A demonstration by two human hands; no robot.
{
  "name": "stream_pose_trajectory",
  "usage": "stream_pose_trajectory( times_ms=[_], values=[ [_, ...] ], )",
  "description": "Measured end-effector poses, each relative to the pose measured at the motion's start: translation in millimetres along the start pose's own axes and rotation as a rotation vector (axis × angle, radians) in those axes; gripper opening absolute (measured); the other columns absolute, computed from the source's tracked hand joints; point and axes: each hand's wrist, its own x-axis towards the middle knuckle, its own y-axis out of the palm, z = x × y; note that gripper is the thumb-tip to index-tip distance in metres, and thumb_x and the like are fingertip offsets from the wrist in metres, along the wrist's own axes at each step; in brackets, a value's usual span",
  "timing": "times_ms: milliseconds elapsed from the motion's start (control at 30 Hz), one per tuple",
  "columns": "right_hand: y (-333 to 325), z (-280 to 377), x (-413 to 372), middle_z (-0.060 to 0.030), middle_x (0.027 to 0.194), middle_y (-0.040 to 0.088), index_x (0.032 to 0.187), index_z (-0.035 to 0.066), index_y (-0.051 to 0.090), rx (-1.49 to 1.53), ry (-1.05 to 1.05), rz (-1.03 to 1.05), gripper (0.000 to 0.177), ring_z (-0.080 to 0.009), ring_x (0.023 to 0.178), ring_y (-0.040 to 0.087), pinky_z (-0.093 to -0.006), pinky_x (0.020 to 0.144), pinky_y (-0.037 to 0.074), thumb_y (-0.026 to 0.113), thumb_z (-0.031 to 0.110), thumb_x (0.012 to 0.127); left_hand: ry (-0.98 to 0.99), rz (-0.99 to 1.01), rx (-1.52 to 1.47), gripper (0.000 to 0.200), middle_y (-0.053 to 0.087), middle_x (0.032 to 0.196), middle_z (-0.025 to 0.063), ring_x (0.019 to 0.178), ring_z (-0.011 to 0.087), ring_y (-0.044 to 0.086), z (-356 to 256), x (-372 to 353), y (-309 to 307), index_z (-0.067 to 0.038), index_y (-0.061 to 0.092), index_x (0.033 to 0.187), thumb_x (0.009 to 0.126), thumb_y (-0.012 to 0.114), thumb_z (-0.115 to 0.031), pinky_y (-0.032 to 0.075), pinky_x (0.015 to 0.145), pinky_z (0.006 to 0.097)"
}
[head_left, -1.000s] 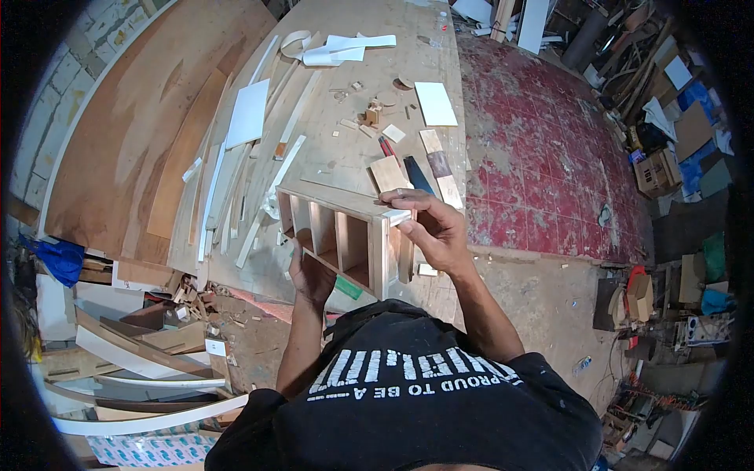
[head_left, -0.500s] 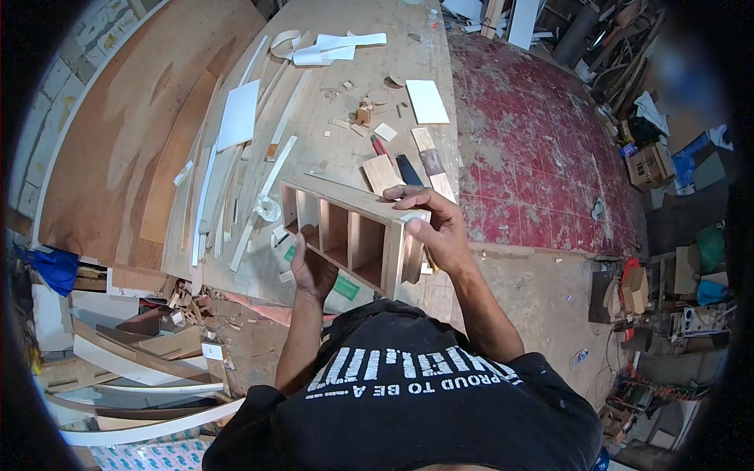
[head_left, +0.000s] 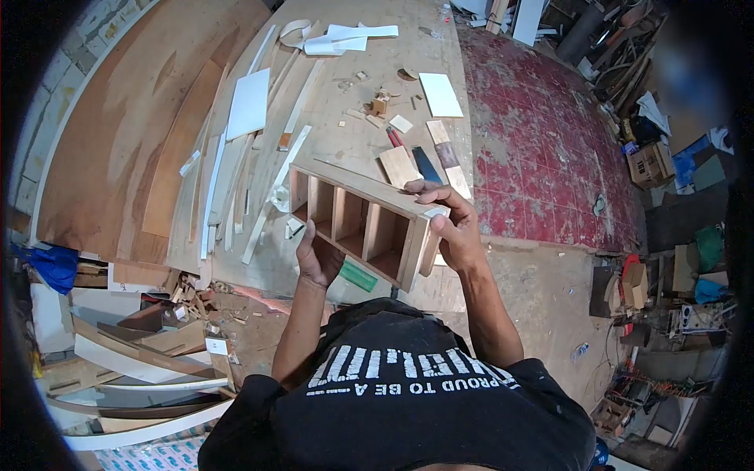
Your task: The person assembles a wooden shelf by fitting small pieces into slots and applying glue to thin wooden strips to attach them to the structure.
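Dusty concrete floor (head_left: 542, 314) and a heap of curved offcuts (head_left: 149, 353) lie nearest to us, on either side of our black T-shirt (head_left: 408, 408). Just beyond, we hold a wooden box (head_left: 357, 228) up in both hands over the near edge of the surface (head_left: 353, 149). The box is lifted clear of the surface and tilted, with its right end nearer to us than its left. Its open side faces us and shows a row of compartments set apart by upright partitions. Our left hand (head_left: 316, 257) comes up from beneath and is closed on the box's lower edge, the fingers (head_left: 308, 235) curled against the wood; we cannot tell how far the tips reach inside. Our right hand (head_left: 454, 234) clasps the right end, its fingers (head_left: 437, 196) wrapped over the top board and pressed down on it beside a pale patch (head_left: 434, 212) at the corner. Under the box a small green piece (head_left: 359, 276) lies on the surface. Behind the box, near our right hand, rest a small wooden board (head_left: 398, 166), a dark flat piece (head_left: 428, 165) and a red-handled tool (head_left: 393, 136). Farther on we see small wood scraps (head_left: 379, 106) and a white sheet (head_left: 440, 94). To their left lie long thin strips (head_left: 271, 180) and a white panel (head_left: 249, 104). Curled white strips (head_left: 345, 35) lie at the far end. A large plywood sheet (head_left: 118, 149) leans along the left side, and a worn red tiled floor (head_left: 542, 133) spreads to the right.
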Motion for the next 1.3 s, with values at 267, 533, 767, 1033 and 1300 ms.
stream_pose_trajectory(
  times_ms=[267,533,767,1033,1300],
  values=[
    [49.9,-0.2,-4.0,-0.0175,0.139,0.055,0.126,0.000,0.059,0.059,-0.083,-0.026,0.054,-0.0265,0.130,0.051,-0.0418,0.112,0.036,0.072,0.038,0.090,-0.137,0.198,-0.192,0.060,0.050,0.146,0.0158,0.135,0.0344,0.049,-23.5,18.7,-29.5,-0.010,0.041,0.150,0.102,0.048,-0.047,0.040,0.112,0.0564],
    [48.6,2.4,7.7,-0.0172,0.139,0.055,0.126,0.000,0.060,0.115,-0.135,-0.024,0.040,-0.0255,0.131,0.050,-0.0405,0.113,0.036,0.066,0.025,0.095,-0.062,0.257,-0.201,0.062,0.050,0.146,0.0182,0.135,0.0342,0.050,-11.5,37.4,-21.5,-0.006,0.038,0.150,0.103,0.048,-0.044,0.044,0.111,0.0539],
    [42.4,11.5,16.4,-0.0189,0.143,0.053,0.131,-0.003,0.059,0.300,-0.079,-0.011,0.038,-0.0261,0.133,0.050,-0.0402,0.114,0.035,0.058,0.019,0.100,0.010,0.349,-0.257,0.059,0.046,0.149,0.0197,0.136,0.0343,0.049,-6.3,45.6,-19.8,-0.005,0.037,0.150,0.105,0.042,-0.042,0.043,0.112,0.0538],
    [37.3,11.3,25.6,-0.0198,0.145,0.051,0.142,-0.004,0.047,0.238,0.004,-0.071,0.052,-0.0269,0.136,0.046,-0.0404,0.115,0.033,0.059,0.023,0.099,0.083,0.253,-0.199,0.057,0.048,0.146,0.0198,0.132,0.0333,0.052,-8.3,45.0,-17.9,-0.004,0.038,0.148,0.105,0.043,-0.041,0.047,0.110,0.0492],
    [43.1,25.9,23.8,-0.0299,0.152,0.032,0.152,-0.006,0.024,-0.429,0.003,-0.255,0.105,-0.0357,0.142,0.035,-0.0422,0.118,0.028,0.084,0.035,0.077,0.070,0.163,-0.179,0.065,0.047,0.146,0.0188,0.130,0.0322,0.053,-1.0,49.4,-15.4,-0.003,0.035,0.150,0.102,0.047,-0.045,0.049,0.108,0.0455]
  ],
)
